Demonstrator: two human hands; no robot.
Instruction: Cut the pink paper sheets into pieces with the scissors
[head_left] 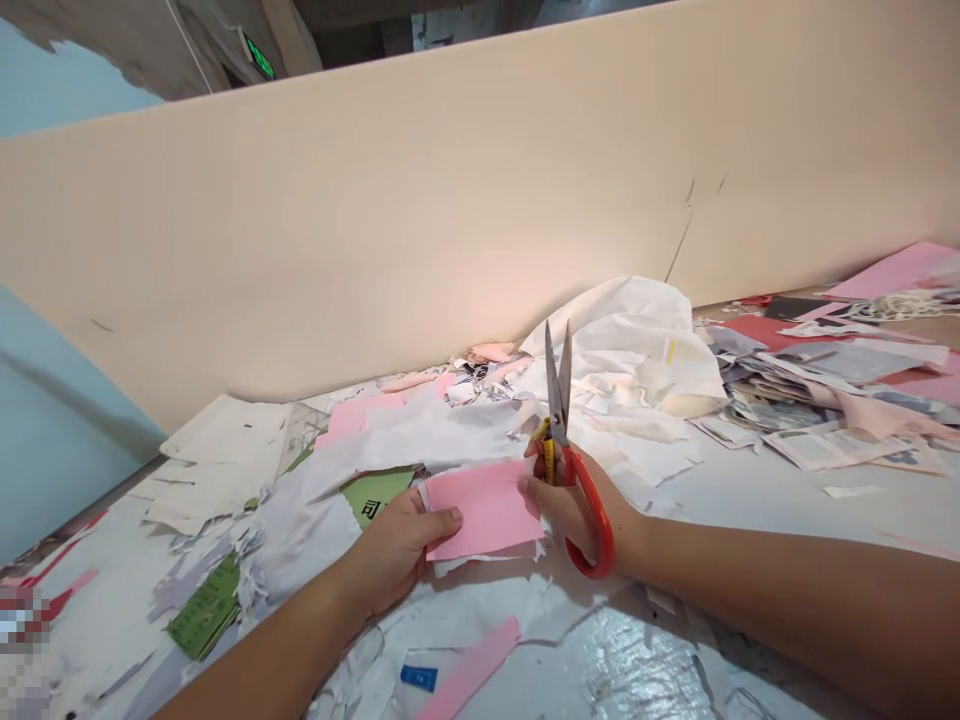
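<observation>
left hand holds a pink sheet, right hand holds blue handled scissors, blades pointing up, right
The scissors have red handles, not blue; the head view shows it. The right hand holds them with the blades pointing up, and the left hand holds the pink sheet.

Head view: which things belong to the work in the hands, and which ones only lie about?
In use: pink paper, held by the left hand; scissors in the right hand.
Lying about: crumpled white sheet, green card, pink strip, blue tag, printed scraps.
</observation>
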